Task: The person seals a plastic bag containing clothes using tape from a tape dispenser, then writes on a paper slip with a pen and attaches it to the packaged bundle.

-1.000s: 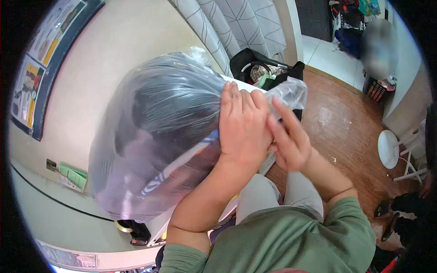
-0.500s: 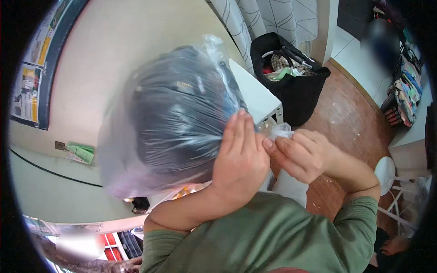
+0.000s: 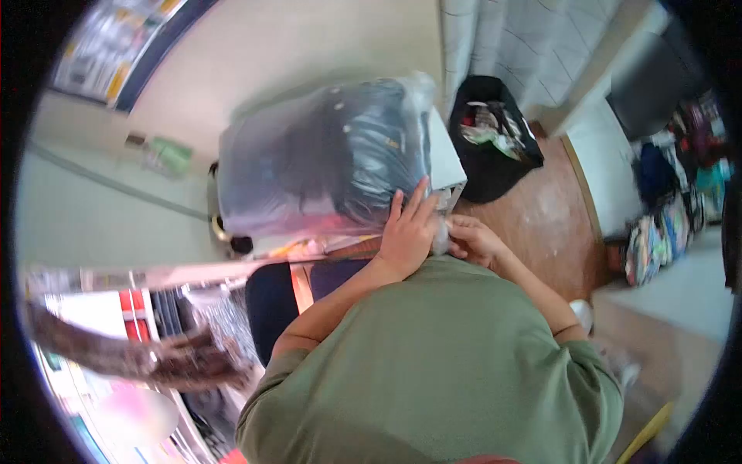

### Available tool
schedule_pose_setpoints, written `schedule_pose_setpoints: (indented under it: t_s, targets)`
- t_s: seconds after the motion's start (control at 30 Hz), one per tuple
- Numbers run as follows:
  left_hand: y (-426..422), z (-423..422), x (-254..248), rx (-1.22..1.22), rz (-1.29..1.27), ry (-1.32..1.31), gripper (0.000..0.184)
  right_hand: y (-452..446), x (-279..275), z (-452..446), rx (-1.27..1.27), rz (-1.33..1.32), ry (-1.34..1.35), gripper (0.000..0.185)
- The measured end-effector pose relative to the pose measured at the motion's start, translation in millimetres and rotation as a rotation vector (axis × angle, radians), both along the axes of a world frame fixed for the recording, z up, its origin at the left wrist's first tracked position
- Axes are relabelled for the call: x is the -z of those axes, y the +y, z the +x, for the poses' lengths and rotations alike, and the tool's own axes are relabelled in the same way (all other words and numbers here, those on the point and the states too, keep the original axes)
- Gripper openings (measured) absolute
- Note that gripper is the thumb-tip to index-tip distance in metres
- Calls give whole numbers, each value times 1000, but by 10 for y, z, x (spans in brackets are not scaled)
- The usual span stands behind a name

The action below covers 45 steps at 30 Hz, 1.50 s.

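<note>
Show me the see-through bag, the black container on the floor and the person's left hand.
See-through bag (image 3: 321, 158): head view, middle of its bulging side.
Black container (image 3: 491, 182): head view, near outer wall.
Left hand (image 3: 408, 238): head view, back of the hand.

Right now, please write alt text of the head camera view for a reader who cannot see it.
A large, full, see-through plastic bag, with the left hand on it and the right hand at its bunched end; beyond, a black bag of mixed items stands on the wooden floor.
</note>
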<state>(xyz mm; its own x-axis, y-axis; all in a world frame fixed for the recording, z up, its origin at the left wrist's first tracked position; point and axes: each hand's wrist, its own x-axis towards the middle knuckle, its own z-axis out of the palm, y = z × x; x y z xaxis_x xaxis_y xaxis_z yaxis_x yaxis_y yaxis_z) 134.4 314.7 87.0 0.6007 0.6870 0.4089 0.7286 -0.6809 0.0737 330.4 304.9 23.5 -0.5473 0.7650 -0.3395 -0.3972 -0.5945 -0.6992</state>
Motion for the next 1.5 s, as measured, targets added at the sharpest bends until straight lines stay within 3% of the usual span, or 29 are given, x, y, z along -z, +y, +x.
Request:
schedule_pose_setpoints:
  t_s: [0.07,0.1,0.17,0.27,0.4,0.53,0.77,0.87,0.97,1.07,1.13,1.17,1.23,1.3,1.33,1.43,1.5]
  targets:
    - [-4,105,-82,-194,-218,-72,18,12,-101,-5,112,693,-486,23]
    - [-17,157,-75,-236,-226,-54,18,155,-231,69,131,1267,-604,36]
    - [67,240,-22,-313,-230,-15,19,270,-397,166,0,1693,-833,36]
    - [175,323,-67,-360,-205,246,20,404,-102,153,84,1903,-817,36]
    - [194,333,-221,-336,-331,342,23,578,72,72,78,1854,-827,34]
    - [170,340,-100,-343,-288,192,20,607,54,76,52,1882,-784,32]
    - [124,379,-215,-378,-281,217,15,461,281,45,125,1572,-763,21]
    - [-41,475,-175,-493,-117,257,10,484,96,-3,-149,957,-701,18]
    - [-280,410,223,-583,196,22,9,444,3,-93,-84,-421,81,16]
    - [-271,315,359,-595,175,-76,10,392,199,-21,-234,-615,239,18]
    - [-257,332,346,-612,109,-126,11,293,216,-11,-183,-392,106,23]
    - [-235,342,330,-628,48,-140,11,250,215,-17,-156,-101,-68,26]
    - [-196,390,192,-671,-19,-104,11,207,195,37,-30,780,-434,31]
    - [-211,490,50,-722,-50,-7,11,314,129,125,222,1579,-609,37]
    - [-199,510,57,-731,-39,-18,4,360,-62,228,92,1703,-743,47]
    - [-202,523,24,-738,-88,-47,6,516,145,172,139,1887,-944,50]
    - [-228,521,-35,-738,-88,-26,5,593,220,111,78,1850,-873,44]
